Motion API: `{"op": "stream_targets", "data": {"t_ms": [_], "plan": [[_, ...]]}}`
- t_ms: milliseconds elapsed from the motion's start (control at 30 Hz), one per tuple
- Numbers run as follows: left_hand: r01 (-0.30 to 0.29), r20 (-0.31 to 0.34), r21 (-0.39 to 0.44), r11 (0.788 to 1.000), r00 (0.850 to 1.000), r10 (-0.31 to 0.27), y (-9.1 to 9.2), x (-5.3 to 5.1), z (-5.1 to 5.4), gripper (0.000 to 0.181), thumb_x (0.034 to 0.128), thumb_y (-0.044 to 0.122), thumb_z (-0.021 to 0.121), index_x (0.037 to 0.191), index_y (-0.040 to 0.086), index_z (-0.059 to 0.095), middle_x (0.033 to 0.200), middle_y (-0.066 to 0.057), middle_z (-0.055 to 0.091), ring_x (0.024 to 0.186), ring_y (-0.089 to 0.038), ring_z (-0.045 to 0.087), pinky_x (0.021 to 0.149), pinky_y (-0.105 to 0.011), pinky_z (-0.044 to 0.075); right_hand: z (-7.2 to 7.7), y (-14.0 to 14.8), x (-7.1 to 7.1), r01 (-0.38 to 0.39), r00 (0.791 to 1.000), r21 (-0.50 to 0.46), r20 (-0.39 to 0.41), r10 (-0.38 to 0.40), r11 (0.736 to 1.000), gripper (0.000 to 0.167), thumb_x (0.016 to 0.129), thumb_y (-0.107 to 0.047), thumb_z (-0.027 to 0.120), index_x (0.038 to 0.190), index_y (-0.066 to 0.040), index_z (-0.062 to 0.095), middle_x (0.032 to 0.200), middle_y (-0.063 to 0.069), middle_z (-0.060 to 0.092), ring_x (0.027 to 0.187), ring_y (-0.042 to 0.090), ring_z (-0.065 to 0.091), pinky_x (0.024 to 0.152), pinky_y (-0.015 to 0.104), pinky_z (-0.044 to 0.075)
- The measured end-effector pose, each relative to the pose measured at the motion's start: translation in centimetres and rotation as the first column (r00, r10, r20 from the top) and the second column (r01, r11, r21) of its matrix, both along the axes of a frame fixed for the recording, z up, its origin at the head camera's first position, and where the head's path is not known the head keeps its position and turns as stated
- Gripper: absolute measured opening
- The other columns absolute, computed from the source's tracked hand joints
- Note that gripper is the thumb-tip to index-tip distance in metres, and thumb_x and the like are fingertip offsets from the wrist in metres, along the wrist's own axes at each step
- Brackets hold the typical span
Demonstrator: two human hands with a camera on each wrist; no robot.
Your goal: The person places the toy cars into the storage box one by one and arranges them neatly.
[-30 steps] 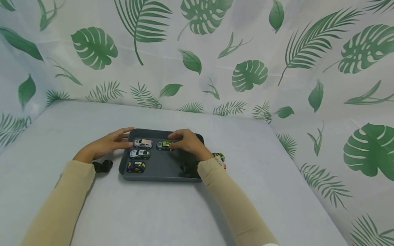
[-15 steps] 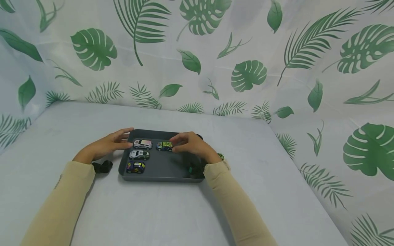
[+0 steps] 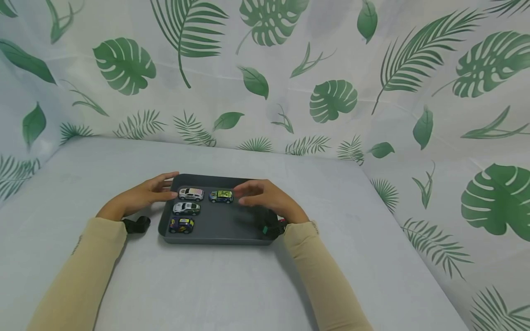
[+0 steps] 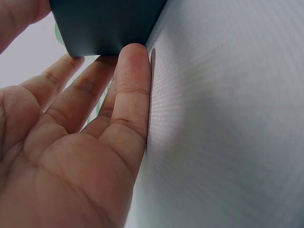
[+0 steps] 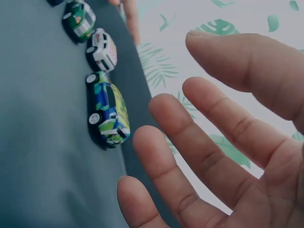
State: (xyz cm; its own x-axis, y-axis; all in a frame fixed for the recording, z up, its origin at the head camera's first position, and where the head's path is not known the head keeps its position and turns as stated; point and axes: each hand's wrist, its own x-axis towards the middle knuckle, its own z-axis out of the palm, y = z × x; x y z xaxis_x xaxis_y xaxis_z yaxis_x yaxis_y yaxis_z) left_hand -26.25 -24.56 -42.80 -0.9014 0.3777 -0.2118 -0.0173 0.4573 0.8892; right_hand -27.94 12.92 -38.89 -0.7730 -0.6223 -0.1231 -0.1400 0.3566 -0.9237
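A dark grey tray lies on the white table with toy cars inside. Down its left side stand a white-and-pink car, a white-and-green car and a dark blue car. To the right of the top one is a yellow, green and blue car. The left hand rests its fingers against the tray's left wall; in the left wrist view the left hand touches the wall with extended fingertips. Over the tray's right part, the right hand holds nothing, its fingers spread beside the yellow-green car.
Part of a red-and-white object shows by the right wrist, mostly hidden. Black wrist gear sits at the left wrist. A leaf-patterned cloth rises behind the white table and along its right side.
The right hand has let go of the yellow-green car and moved right, away from it. The car stays in the tray. The left hand has kept its place at the tray's left wall.
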Motion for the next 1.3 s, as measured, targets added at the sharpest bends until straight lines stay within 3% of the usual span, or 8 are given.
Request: {"op": "stream_targets", "data": {"t_ms": [300, 467, 933, 1300], "plan": [[-0.003, 0.003, -0.012, 1.0, 1.0, 0.003, -0.1, 0.0, 0.0, 0.09, 0.1105, 0.026, 0.065, 0.174, 0.005, 0.005, 0.171, -0.041, 0.016, 0.157, -0.062, 0.017, 0.122, -0.078, 0.021, 0.2, 1.1, 0.2, 0.039, 0.999, -0.016, 0.005, -0.039, 0.999, 0.044, 0.101, -0.013, 0.073, 0.143, 0.0, 0.067, 0.138, 0.012, 0.072, 0.123, 0.032, 0.068, 0.1, 0.046, 0.057], [-0.001, 0.005, -0.003, 1.0, 1.0, 0.001, -0.1, 0.1, 0.1, 0.09, 0.1105, 0.026, 0.065, 0.174, 0.005, 0.005, 0.171, -0.041, 0.016, 0.157, -0.062, 0.016, 0.122, -0.079, 0.021, 0.1, 1.8, 0.2, 0.043, 0.999, -0.014, 0.014, -0.043, 0.999, 0.047, 0.102, -0.013, 0.071, 0.146, 0.004, 0.063, 0.14, 0.017, 0.07, 0.126, 0.038, 0.066, 0.097, 0.042, 0.056], [0.006, 0.003, 0.008, 1.0, 1.0, -0.006, -0.2, -0.1, -0.1, 0.09, 0.1103, 0.025, 0.065, 0.174, 0.005, 0.005, 0.171, -0.04, 0.016, 0.157, -0.062, 0.016, 0.121, -0.079, 0.02, 0.3, 3.4, 1.1, 0.086, 0.996, -0.022, 0.021, -0.085, 0.996, 0.048, 0.103, -0.014, 0.072, 0.146, 0.005, 0.063, 0.14, 0.014, 0.07, 0.133, 0.039, 0.064, 0.108, 0.048, 0.055], [0.005, 0.002, 0.0, 1.0, 1.0, -0.005, -0.2, 0.0, 0.1, 0.09, 0.11, 0.026, 0.066, 0.174, 0.006, 0.006, 0.171, -0.041, 0.014, 0.157, -0.063, 0.015, 0.122, -0.079, 0.021, 0.4, 5.4, 2.5, 0.178, 0.981, -0.083, -0.065, -0.183, 0.981, 0.042, 0.105, -0.014, 0.072, 0.142, 0.005, 0.065, 0.141, 0.021, 0.069, 0.133, 0.044, 0.063, 0.114, 0.051, 0.051]]}}
